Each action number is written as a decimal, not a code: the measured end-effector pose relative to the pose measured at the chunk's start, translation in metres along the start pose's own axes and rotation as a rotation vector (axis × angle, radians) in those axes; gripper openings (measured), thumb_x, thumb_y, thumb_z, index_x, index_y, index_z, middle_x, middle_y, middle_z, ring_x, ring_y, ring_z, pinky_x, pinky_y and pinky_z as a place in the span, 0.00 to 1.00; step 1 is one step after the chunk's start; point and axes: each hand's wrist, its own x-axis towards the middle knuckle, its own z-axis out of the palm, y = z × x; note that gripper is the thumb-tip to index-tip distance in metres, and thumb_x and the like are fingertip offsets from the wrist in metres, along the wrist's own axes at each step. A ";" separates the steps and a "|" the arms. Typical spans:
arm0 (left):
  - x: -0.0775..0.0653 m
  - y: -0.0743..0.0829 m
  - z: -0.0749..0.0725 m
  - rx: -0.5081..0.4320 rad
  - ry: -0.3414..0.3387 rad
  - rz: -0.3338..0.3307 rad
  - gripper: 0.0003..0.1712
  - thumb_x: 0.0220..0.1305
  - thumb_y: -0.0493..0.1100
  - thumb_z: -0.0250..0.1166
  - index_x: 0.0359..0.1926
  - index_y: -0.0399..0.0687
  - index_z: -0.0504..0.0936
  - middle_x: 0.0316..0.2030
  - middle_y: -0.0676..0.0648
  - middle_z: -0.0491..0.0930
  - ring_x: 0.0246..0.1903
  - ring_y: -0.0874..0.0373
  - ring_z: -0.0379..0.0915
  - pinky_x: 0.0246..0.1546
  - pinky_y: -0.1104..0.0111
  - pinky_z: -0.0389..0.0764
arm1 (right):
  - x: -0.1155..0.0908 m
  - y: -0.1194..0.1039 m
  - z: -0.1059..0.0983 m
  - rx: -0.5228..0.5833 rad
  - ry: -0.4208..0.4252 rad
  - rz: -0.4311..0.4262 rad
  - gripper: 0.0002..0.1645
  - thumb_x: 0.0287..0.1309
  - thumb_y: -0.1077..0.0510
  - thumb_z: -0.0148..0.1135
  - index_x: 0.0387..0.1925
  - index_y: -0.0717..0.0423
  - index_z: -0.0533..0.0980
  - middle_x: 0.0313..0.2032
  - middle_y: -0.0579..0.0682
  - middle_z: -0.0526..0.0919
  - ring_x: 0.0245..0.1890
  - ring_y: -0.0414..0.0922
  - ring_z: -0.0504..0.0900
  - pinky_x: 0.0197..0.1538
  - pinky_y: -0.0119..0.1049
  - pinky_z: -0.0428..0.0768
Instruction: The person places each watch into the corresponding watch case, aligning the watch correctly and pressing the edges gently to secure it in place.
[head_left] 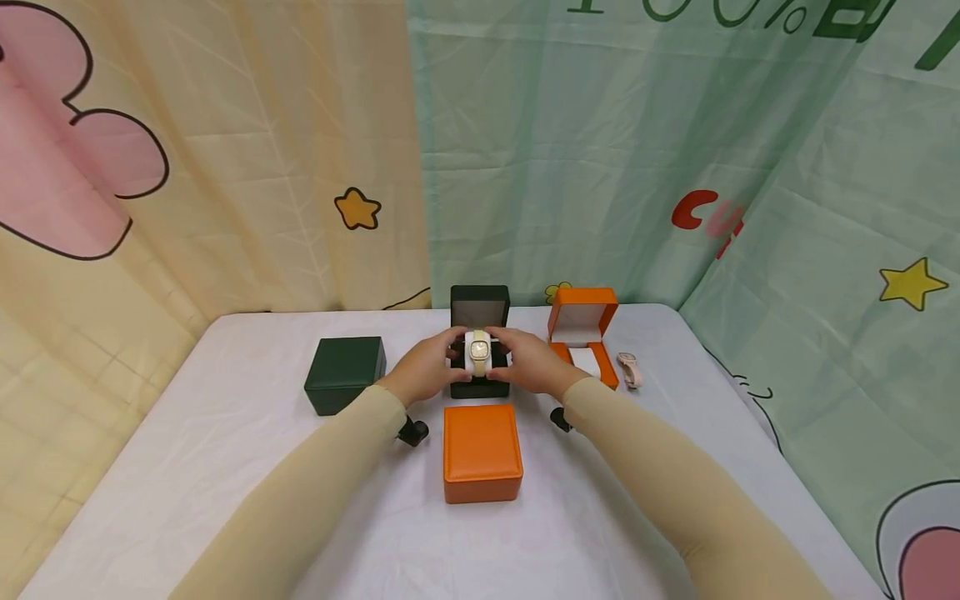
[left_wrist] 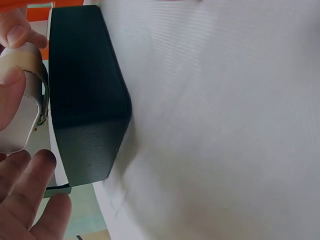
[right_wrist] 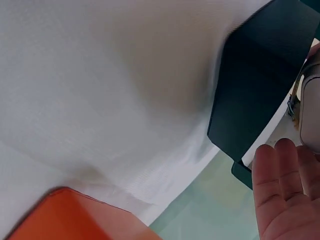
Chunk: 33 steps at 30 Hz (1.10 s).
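A watch with a cream strap and square face (head_left: 479, 350) is wrapped around a white watch cushion (left_wrist: 17, 127). My left hand (head_left: 426, 367) holds the cushion's left end between thumb and fingers. At the other end, my right hand (head_left: 534, 363) grips it the same way, though the right wrist view shows only some of its fingers (right_wrist: 285, 175). Both hands are over the base of an open dark green watch box (head_left: 480, 389), whose lid stands raised behind. Whether the cushion touches the box's inside is hidden.
A closed orange box (head_left: 482, 450) sits in front of the hands. To the left stands a closed green box (head_left: 343, 371). An open orange box (head_left: 583, 297) holds a white cushion (head_left: 585, 360) at the right, beside a pink-strapped watch (head_left: 630, 371). Curtains hang behind the white-covered table (head_left: 247, 467).
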 end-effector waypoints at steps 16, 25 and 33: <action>0.003 -0.001 0.007 0.028 -0.006 0.002 0.46 0.65 0.48 0.76 0.79 0.52 0.64 0.71 0.43 0.75 0.67 0.47 0.76 0.70 0.51 0.77 | 0.006 0.006 0.003 -0.033 -0.051 -0.001 0.48 0.63 0.50 0.76 0.78 0.53 0.65 0.63 0.55 0.82 0.57 0.50 0.82 0.66 0.48 0.81; 0.004 0.002 0.008 0.058 -0.030 -0.027 0.44 0.65 0.49 0.76 0.77 0.51 0.66 0.70 0.41 0.77 0.67 0.47 0.76 0.72 0.51 0.74 | 0.007 0.008 0.003 -0.054 -0.069 0.004 0.49 0.63 0.50 0.76 0.79 0.56 0.64 0.68 0.57 0.80 0.65 0.52 0.80 0.73 0.50 0.76; 0.006 -0.001 0.010 0.089 -0.055 -0.032 0.46 0.66 0.49 0.76 0.79 0.47 0.64 0.70 0.40 0.76 0.66 0.47 0.75 0.73 0.52 0.73 | 0.007 0.008 0.006 -0.070 -0.084 0.013 0.48 0.64 0.50 0.76 0.79 0.58 0.64 0.71 0.58 0.76 0.69 0.54 0.77 0.75 0.51 0.73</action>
